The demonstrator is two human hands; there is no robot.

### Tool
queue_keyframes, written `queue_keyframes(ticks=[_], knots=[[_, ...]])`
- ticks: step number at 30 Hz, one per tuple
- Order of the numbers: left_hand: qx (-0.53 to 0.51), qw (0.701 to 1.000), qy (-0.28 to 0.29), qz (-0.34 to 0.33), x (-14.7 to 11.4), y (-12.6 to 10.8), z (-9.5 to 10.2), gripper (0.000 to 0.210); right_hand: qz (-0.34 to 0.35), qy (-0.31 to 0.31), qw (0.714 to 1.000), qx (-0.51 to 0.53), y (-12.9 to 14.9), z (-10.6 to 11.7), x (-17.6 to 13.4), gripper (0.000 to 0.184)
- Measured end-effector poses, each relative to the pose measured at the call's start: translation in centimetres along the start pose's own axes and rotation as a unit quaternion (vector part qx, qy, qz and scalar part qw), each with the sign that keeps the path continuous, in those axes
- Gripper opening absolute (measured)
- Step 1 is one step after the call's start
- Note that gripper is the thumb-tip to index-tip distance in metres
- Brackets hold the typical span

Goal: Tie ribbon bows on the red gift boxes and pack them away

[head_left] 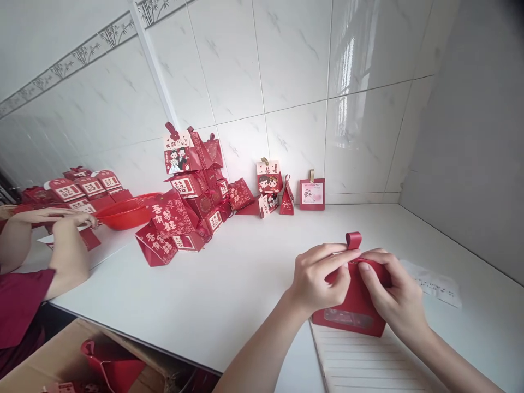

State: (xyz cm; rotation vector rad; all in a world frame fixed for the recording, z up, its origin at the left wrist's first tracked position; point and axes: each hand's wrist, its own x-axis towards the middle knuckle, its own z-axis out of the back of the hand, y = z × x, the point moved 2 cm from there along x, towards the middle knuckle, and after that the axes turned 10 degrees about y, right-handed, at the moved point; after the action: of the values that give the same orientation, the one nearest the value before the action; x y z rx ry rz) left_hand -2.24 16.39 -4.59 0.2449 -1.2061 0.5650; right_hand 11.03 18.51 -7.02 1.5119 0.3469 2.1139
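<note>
Red gift box [355, 301] is up at the far end of the lined notepad [368, 363], ribbon loop [353, 240] poking out on top. Left hand [323, 275] pinches the top edge, right hand [396, 289] pinches just beside it; fingertips overlap, so exact contact's kinda hard to tell.

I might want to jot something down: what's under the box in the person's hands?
Lined paper shows past the lower edge of the box. Directly beneath, the box covers the view; whether it touches the paper, I can't tell.
</note>
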Motion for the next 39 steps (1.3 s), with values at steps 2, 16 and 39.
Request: queue_keyframes(ticks=[2, 16, 39], knots=[[0.000, 1.000, -0.002, -0.002, -0.01, 0.02, 0.01, 0.032, 0.000, 0.002, 1.000, 0.001, 0.07, -0.02, 0.04, 0.009], [-0.009, 1.000, -0.006, 0.017, 0.04, 0.03, -0.06, 0.022, 0.001, -0.002, 1.000, -0.005, 0.23, 0.00, 0.11, 0.011], [-0.016, 1.000, 0.008, -0.002, 0.03, 0.00, 0.19, 0.028, -0.004, 0.009, 1.000, 0.029, 0.52, 0.12, 0.20, 0.011]])
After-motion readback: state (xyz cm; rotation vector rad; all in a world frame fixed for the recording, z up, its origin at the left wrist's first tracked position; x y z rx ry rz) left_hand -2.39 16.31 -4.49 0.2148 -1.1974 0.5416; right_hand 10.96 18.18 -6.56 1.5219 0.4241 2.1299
